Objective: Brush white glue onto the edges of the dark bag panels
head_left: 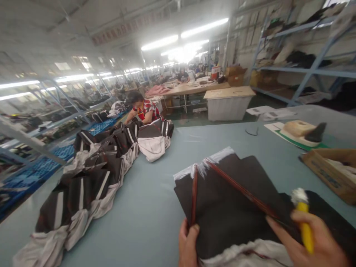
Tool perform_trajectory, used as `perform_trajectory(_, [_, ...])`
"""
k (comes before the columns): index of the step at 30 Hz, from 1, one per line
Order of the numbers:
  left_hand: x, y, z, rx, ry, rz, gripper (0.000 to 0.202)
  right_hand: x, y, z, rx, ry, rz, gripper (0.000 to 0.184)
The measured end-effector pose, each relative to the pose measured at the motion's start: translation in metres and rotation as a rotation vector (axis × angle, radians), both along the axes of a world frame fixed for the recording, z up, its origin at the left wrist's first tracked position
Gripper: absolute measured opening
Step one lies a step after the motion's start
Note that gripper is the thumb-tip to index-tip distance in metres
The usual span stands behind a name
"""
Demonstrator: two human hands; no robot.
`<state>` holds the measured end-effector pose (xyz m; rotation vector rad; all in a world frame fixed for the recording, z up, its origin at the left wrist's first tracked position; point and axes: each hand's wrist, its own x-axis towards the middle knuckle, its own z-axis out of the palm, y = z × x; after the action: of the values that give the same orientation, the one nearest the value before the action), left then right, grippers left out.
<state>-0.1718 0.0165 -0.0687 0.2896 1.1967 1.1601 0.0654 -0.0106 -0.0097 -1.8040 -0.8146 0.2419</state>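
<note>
A dark bag panel (230, 200) with two reddish-brown straps lies on the table in front of me. White glue-like coating (204, 163) runs along its far edge, and off-white cloth (244, 252) is bunched at its near side. My left hand (189, 241) pinches the panel's left edge by one strap, thumb on top. In my right hand (314, 237) is a brush (306, 222) with a yellow handle, its white, clotted tip pointing up. The index finger of that hand reaches onto the panel near the other strap.
A long row of similar dark and off-white pieces (91, 189) covers the blue-grey table's (147, 211) left side. A person (146, 111) leans over its far end. At right are a cardboard box (328, 174) and a tape-like roll (299, 129) on a board. Shelves (308, 70) stand beyond.
</note>
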Motion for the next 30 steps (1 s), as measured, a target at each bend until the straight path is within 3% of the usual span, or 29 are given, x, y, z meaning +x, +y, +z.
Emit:
perform_trajectory(4, [-0.103, 0.086, 0.009, 0.079, 0.162, 0.008, 0.054, -0.094, 0.095, -0.008, -0.164, 0.029, 0.131, 0.054])
perform_trajectory(8, [-0.192, 0.178, 0.015, 0.176, 0.265, 0.003, 0.041, -0.182, 0.179, -0.020, -0.126, 0.038, 0.252, 0.050])
perform_trajectory(11, [-0.237, 0.239, -0.002, 0.223, 0.312, 0.027, 0.040, -0.221, 0.221, -0.038, -0.113, 0.017, 0.331, 0.048])
perform_trajectory(14, [-0.262, 0.272, -0.025, 0.250, 0.335, 0.040, 0.039, -0.240, 0.240, -0.057, -0.164, -0.017, 0.365, 0.046])
perform_trajectory(18, [-0.277, 0.273, -0.048, 0.193, 0.359, 0.016, 0.033, -0.247, 0.237, -0.075, -0.228, -0.059, 0.369, 0.047])
perform_trajectory(22, [-0.274, 0.255, -0.067, 0.086, 0.325, -0.147, 0.038, -0.234, 0.208, -0.093, -0.280, -0.082, 0.316, 0.051])
perform_trajectory(26, [-0.245, 0.240, -0.082, 0.081, 0.269, -0.307, 0.050, -0.205, 0.163, -0.120, -0.354, -0.138, 0.164, 0.055])
perform_trajectory(30, [-0.203, 0.224, -0.090, 0.148, 0.311, -0.360, 0.055, -0.183, 0.129, -0.145, -0.342, -0.163, 0.087, 0.052])
